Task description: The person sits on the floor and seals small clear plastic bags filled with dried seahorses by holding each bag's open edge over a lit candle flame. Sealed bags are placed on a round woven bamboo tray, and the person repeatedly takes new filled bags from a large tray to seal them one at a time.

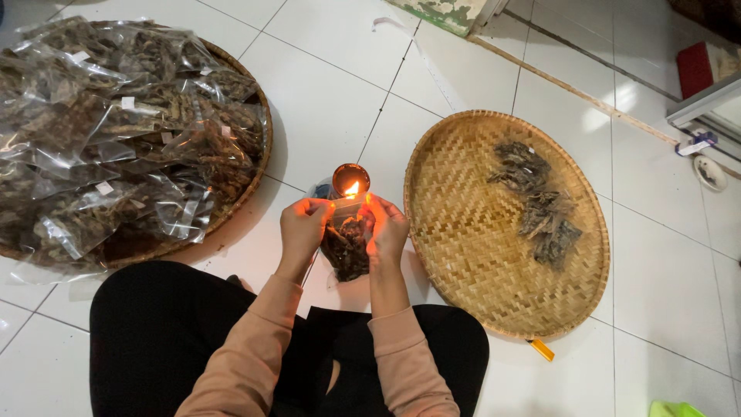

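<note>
— So what fills the trays?
— Left tray: sealed packets. Right tray: loose dried pieces.
— And the hands?
— Left hand and right hand pinch a filled bag beside the candle flame.

Lying on white tiled floor: two woven trays, small bits.

Sitting at left, round tray heaped with clear packets of dark dried pieces. Resting at right, well apart, larger tray carrying a few loose dark pieces. Standing between them, small lamp burning with a flame. Lying just beside right tray's near rim, orange bit. Running across tiles at far right, thin strip. Peeking in at bottom right corner, green object.
</note>
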{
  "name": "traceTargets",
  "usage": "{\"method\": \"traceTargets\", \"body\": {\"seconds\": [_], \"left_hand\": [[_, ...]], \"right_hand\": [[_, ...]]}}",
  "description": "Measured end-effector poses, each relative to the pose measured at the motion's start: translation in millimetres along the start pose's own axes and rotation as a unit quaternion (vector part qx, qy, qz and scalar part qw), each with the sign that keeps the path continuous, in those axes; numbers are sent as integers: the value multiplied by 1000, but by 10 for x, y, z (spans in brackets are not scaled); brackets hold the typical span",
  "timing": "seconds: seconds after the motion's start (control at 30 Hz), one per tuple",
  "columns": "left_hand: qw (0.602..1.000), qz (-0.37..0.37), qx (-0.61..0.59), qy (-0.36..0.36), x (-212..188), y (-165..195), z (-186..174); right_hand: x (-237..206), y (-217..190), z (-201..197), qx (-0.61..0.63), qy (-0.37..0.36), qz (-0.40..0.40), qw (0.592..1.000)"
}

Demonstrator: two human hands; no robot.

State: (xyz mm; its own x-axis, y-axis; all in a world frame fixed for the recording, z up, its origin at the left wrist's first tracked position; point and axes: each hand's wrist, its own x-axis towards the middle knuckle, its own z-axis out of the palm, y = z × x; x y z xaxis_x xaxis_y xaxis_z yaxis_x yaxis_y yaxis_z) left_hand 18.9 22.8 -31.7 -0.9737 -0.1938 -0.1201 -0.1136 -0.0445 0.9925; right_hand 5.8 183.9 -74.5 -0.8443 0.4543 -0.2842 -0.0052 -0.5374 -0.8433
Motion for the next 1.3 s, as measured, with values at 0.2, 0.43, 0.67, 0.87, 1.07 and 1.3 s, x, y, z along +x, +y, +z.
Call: {"method": "traceTargets", "body": {"seconds": [0.2,0.43,0.67,0.87,1.07,1.3], "left_hand": [[999,-10,-31,-1,-7,-33,29],[998,-33,-54,17,-36,-80,-59],[997,-35,-71,25,-62,-104,-74],[997,-19,-73,18,-58,-51,21],[997,-13,-73,11,-57,-10,48],[997,-20,-78,14,-57,4,104]], "right_hand": [[-52,-49,25,-2,-11,-18,1000],[-165,-51,127,10,-28,-9,1000],[-268,-125,182,-49,10,26,998],[-133,-121,74,-22,-2,-24,999],[-6,-63,-13,-3,6,-22,1000],[52,-64,-81,11,-1,-38,999]]}}
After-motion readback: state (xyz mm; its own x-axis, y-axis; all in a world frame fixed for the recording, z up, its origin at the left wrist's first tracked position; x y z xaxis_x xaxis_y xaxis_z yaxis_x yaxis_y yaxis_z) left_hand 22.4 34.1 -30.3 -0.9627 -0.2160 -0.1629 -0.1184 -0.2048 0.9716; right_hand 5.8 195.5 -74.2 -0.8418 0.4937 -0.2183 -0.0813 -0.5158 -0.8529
